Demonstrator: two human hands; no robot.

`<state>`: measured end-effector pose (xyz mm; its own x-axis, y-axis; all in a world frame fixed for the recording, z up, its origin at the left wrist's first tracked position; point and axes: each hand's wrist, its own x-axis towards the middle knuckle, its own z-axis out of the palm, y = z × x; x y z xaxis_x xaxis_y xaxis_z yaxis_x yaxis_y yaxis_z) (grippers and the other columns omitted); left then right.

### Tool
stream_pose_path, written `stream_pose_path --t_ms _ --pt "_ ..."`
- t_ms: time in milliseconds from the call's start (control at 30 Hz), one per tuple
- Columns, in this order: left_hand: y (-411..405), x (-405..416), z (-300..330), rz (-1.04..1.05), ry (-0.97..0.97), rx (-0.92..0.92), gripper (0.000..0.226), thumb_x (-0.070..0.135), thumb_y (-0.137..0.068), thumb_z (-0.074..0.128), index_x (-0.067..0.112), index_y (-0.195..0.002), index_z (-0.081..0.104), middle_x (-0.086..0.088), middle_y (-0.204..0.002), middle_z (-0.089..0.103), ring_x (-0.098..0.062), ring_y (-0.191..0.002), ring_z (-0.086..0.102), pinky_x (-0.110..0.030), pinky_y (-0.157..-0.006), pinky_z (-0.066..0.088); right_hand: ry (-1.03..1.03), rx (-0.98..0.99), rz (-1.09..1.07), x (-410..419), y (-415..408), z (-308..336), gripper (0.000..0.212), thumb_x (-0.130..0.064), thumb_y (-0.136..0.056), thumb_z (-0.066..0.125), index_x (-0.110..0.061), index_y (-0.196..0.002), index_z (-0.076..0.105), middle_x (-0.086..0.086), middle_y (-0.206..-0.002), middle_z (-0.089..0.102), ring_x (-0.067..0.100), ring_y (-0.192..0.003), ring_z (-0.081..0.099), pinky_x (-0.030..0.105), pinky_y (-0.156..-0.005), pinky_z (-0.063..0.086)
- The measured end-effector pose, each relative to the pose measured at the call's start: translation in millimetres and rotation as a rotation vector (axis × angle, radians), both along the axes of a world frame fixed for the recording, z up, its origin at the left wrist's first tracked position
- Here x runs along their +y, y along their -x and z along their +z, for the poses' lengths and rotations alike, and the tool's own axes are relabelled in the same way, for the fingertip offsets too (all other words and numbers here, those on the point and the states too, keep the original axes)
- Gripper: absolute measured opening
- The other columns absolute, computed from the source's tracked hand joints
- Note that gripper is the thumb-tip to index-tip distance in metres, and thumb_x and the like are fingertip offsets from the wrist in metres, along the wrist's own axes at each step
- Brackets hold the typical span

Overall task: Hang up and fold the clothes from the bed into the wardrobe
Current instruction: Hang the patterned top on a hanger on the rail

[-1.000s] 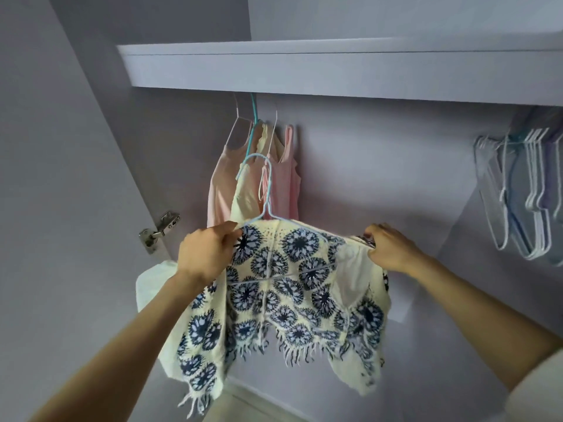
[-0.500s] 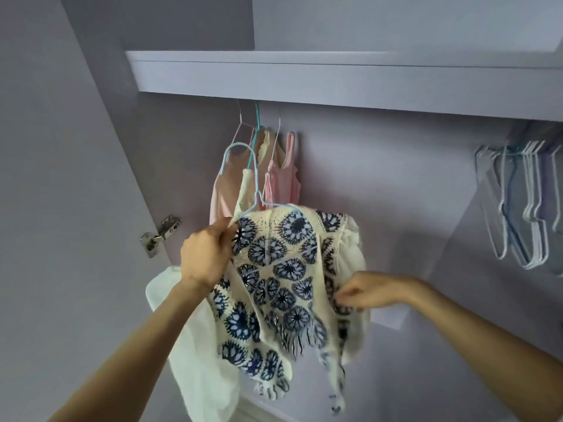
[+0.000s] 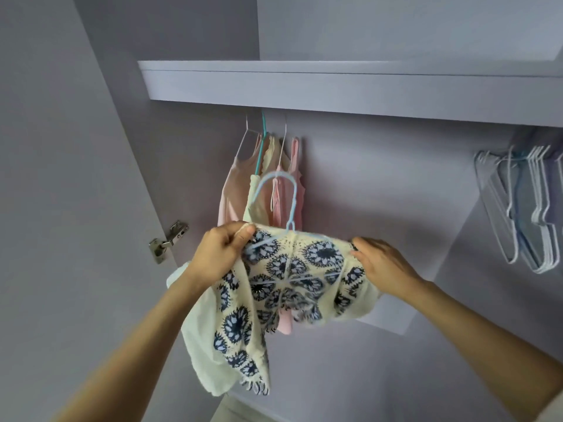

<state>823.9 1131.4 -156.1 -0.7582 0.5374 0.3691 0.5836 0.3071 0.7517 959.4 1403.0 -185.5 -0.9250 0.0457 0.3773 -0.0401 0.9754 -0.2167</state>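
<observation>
I take the shelf (image 3: 350, 86) as my landmark. Below its left part three tops (image 3: 265, 190) hang close together, against the back wall. In front of them and lower, I hold a hanger (image 3: 281, 202) with the crochet top (image 3: 292, 275) draped over it, my left hand (image 3: 217, 254) at its left end and my right hand (image 3: 385, 266) at its right. Below the shelf's right end a bunch of empty hangers (image 3: 524, 214) hangs. Left of the shelf, lower down, a hinge (image 3: 169, 239) sits on what seems to be the door.

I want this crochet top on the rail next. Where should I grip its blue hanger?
Likely the neck of the blue hanger, just under its hook, pinched from above: the hook stands upright and bare, while the crochet top covers both arms.
</observation>
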Motion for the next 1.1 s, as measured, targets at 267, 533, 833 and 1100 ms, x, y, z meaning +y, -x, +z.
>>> stream_pose_path --t_ms 267,533,833,1100 --pt "3 12 0 0.095 -0.055 -0.006 0.030 0.039 -0.092 0.050 0.029 -0.117 0.061 0.010 -0.111 0.051 -0.004 -0.091 0.057 -0.017 -0.086 0.043 0.018 0.230 -0.061 -4 -10 7 0.004 0.005 -0.084 0.061 0.004 -0.087 0.061 0.012 -0.075 0.063 0.023 -0.060 0.058 0.031 -0.054 0.047" --pt "-5 23 -17 0.024 0.062 0.205 0.017 0.012 -0.094 0.051 0.002 -0.094 0.064 -0.002 -0.069 0.059 -0.016 -0.059 0.051 -0.022 -0.058 0.033 0.035 0.178 -0.124 15 -30 -7 0.010 0.000 -0.088 0.058 0.004 -0.079 0.059 -0.007 -0.061 0.049 0.010 -0.051 0.048 0.021 -0.056 0.035" --pt "-2 55 -34 -0.036 0.076 0.202 0.016 0.010 -0.096 0.047 0.002 -0.090 0.060 0.004 -0.070 0.052 -0.018 -0.060 0.046 -0.025 -0.059 0.032 0.118 -0.213 -0.260 49 -80 -21 0.014 -0.030 -0.093 0.051 -0.033 -0.080 0.046 -0.013 -0.068 0.051 0.002 -0.061 0.048 0.030 -0.060 0.042" --pt "-10 100 -53 -0.228 0.086 0.059 0.016 0.009 -0.096 0.048 0.003 -0.091 0.061 0.001 -0.068 0.054 -0.023 -0.065 0.051 -0.024 -0.060 0.035 0.236 -0.357 -0.318 32 -112 -6 0.026 -0.032 -0.095 0.049 -0.035 -0.070 0.040 -0.009 -0.056 0.044 0.002 -0.046 0.038 0.020 -0.047 0.029"
